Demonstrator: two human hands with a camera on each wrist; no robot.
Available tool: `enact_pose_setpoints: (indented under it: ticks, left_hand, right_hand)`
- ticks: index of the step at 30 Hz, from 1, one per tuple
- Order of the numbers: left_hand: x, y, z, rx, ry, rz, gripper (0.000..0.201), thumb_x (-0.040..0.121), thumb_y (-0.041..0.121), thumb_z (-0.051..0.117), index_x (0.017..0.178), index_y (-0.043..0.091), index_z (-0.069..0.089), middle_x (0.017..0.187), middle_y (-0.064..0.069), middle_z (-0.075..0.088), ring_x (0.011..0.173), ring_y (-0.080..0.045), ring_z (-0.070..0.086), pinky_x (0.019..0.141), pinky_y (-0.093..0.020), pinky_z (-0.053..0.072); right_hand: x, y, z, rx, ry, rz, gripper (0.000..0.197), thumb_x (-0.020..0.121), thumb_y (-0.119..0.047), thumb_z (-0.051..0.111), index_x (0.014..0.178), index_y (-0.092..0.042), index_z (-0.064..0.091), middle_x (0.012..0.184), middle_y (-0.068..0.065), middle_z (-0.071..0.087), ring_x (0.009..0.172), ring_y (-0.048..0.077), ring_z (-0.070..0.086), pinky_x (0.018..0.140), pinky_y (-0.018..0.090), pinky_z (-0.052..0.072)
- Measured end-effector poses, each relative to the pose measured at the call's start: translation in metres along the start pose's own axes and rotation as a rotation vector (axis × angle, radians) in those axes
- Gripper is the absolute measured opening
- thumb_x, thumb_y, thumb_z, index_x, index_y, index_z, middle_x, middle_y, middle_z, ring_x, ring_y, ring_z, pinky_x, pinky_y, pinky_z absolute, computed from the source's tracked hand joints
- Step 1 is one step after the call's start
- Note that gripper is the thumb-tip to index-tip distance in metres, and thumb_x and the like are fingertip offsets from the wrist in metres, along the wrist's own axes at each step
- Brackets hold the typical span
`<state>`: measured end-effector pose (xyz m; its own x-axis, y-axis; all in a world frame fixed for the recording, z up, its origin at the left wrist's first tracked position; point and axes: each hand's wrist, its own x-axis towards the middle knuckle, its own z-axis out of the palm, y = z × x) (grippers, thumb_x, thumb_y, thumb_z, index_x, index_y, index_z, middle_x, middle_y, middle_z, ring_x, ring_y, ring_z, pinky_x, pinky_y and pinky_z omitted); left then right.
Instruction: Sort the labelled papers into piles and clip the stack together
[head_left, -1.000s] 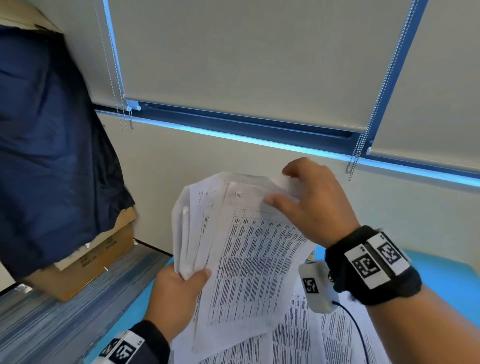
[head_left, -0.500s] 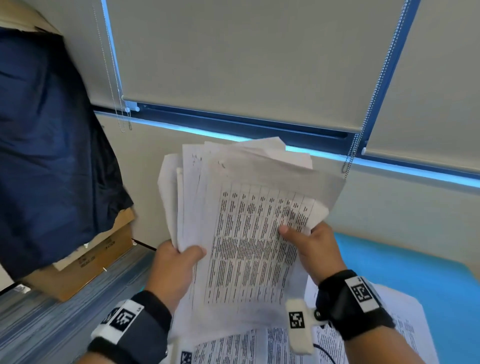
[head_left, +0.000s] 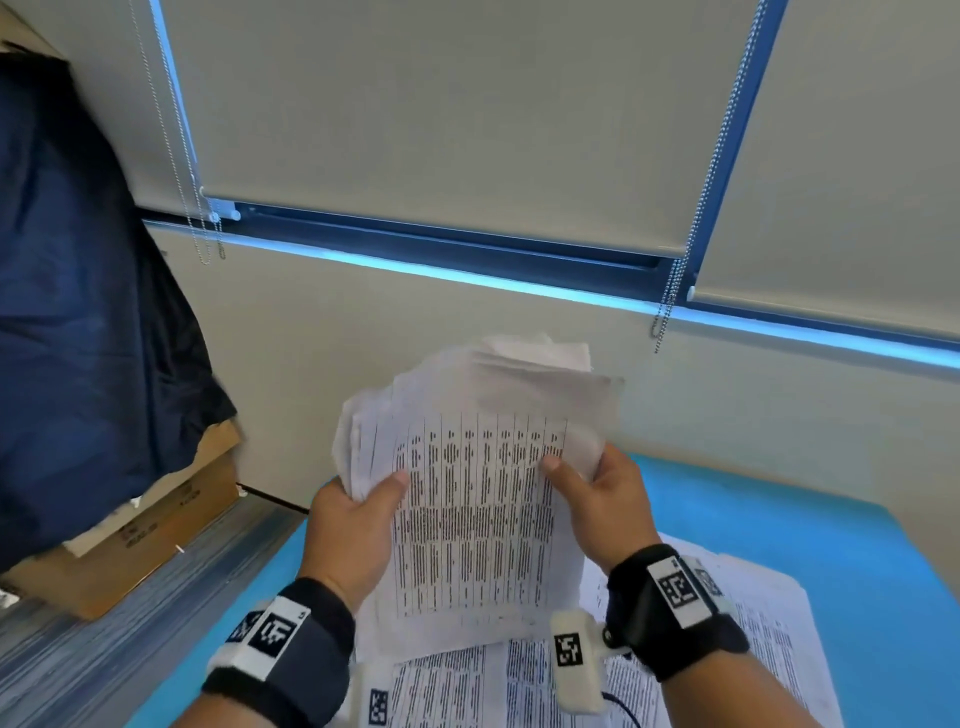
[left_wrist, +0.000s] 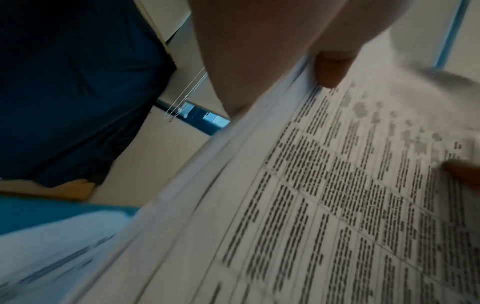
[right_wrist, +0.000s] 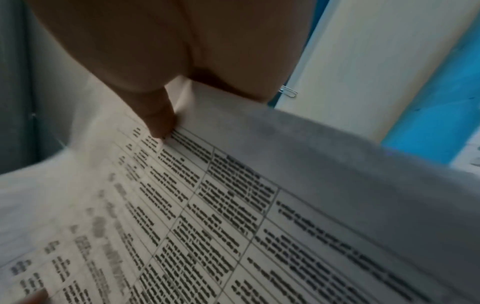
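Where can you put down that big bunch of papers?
Bare blue table shows between the wall and the loose sheets, and along its left edge. Under the held stack, between left hand and right hand, it is crowded.

Stack of printed papers (head_left: 472, 514), held upright above the blue table.
White sheets, top page a ruled table of dense black text; upper edges fanned and uneven, upper corners curling toward 12 o'clock. Lower edge meets further loose printed sheets (head_left: 769, 618) lying flat on the table, spread from 6 toward 4 o'clock. Print blurred, unreadable.
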<state>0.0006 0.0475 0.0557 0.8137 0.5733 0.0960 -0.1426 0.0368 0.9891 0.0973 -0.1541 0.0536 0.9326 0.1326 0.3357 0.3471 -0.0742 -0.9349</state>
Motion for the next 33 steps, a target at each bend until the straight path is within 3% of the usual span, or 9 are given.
enact_pose_setpoints:
  ticks: [4, 8, 13, 16, 18, 21, 24, 29, 33]
  left_hand:
    - [0.012, 0.017, 0.007, -0.039, 0.002, 0.166, 0.028, 0.088, 0.006, 0.065, 0.099, 0.032, 0.066, 0.091, 0.011, 0.072, 0.083, -0.004, 0.07, 0.064, -0.014, 0.053]
    - [0.008, 0.005, 0.009, -0.077, -0.003, 0.07, 0.03, 0.089, -0.005, 0.055, 0.096, 0.021, 0.067, 0.084, 0.003, 0.075, 0.082, -0.014, 0.071, 0.063, -0.023, 0.054]
    - [0.011, -0.001, 0.014, -0.017, -0.062, 0.062, 0.024, 0.089, -0.003, 0.057, 0.086, 0.016, 0.072, 0.079, 0.001, 0.077, 0.084, -0.023, 0.072, 0.066, -0.031, 0.053]
    - [0.015, 0.018, 0.019, -0.064, -0.119, 0.197, 0.025, 0.086, -0.005, 0.06, 0.087, 0.017, 0.071, 0.079, 0.006, 0.077, 0.079, -0.013, 0.073, 0.064, -0.023, 0.056]
    - [0.016, 0.026, 0.022, -0.127, -0.127, 0.296, 0.022, 0.074, 0.011, 0.071, 0.094, 0.019, 0.066, 0.082, 0.011, 0.075, 0.08, -0.006, 0.07, 0.066, -0.019, 0.055]
    - [0.019, 0.031, 0.023, -0.226, -0.088, 0.391, 0.055, 0.06, 0.049, 0.079, 0.103, 0.021, 0.061, 0.094, 0.007, 0.071, 0.088, -0.011, 0.067, 0.076, -0.025, 0.057]
    - [0.019, 0.041, 0.028, -0.212, -0.002, 0.408, 0.063, 0.059, 0.072, 0.073, 0.096, 0.022, 0.065, 0.098, -0.001, 0.067, 0.091, -0.01, 0.063, 0.085, -0.029, 0.053]
    - [0.032, 0.036, 0.018, -0.25, -0.191, 0.324, 0.074, 0.047, 0.059, 0.086, 0.106, 0.02, 0.064, 0.107, -0.006, 0.064, 0.094, -0.013, 0.063, 0.081, -0.027, 0.055]
    - [0.037, 0.006, 0.001, -0.053, -0.308, 0.106, 0.056, 0.063, 0.009, 0.086, 0.111, 0.023, 0.062, 0.104, -0.005, 0.072, 0.09, -0.01, 0.071, 0.085, -0.035, 0.059]
  right_hand:
    - [0.003, -0.021, -0.005, 0.148, 0.018, -0.135, 0.024, 0.074, -0.022, 0.075, 0.097, -0.023, 0.07, 0.094, 0.007, 0.074, 0.089, 0.019, 0.07, 0.075, 0.028, 0.057]
    - [-0.003, -0.014, -0.01, 0.265, -0.065, -0.072, 0.033, 0.068, -0.018, 0.072, 0.101, -0.016, 0.068, 0.102, 0.021, 0.066, 0.087, 0.019, 0.067, 0.07, 0.026, 0.054]
    - [-0.006, -0.019, -0.009, 0.225, -0.017, -0.097, 0.014, 0.074, -0.019, 0.067, 0.076, -0.03, 0.074, 0.074, -0.009, 0.068, 0.071, 0.005, 0.064, 0.063, 0.015, 0.049]
    - [-0.001, -0.034, -0.015, 0.26, 0.019, -0.172, 0.005, 0.074, -0.02, 0.069, 0.078, -0.022, 0.068, 0.075, -0.003, 0.064, 0.073, 0.013, 0.059, 0.066, 0.026, 0.05]
    - [-0.001, -0.041, -0.02, 0.257, 0.041, -0.207, 0.013, 0.074, -0.024, 0.069, 0.085, -0.026, 0.062, 0.083, -0.005, 0.063, 0.078, 0.015, 0.06, 0.072, 0.032, 0.05]
    - [-0.002, -0.049, -0.025, 0.001, 0.164, -0.381, 0.05, 0.077, -0.02, 0.068, 0.118, -0.038, 0.047, 0.104, -0.02, 0.058, 0.096, 0.0, 0.056, 0.082, 0.018, 0.046]
    - [-0.003, -0.053, -0.027, -0.188, 0.117, -0.517, 0.076, 0.08, -0.015, 0.065, 0.138, -0.045, 0.027, 0.113, -0.011, 0.056, 0.098, 0.005, 0.058, 0.077, 0.015, 0.048]
    - [0.005, -0.048, -0.039, 0.079, 0.101, -0.248, 0.056, 0.081, -0.006, 0.074, 0.122, -0.038, 0.054, 0.113, -0.001, 0.063, 0.096, 0.014, 0.064, 0.083, 0.027, 0.056]
    - [0.007, -0.048, -0.05, 0.265, 0.09, -0.166, 0.039, 0.08, 0.005, 0.07, 0.11, -0.018, 0.062, 0.088, -0.001, 0.068, 0.073, 0.011, 0.066, 0.064, 0.022, 0.055]
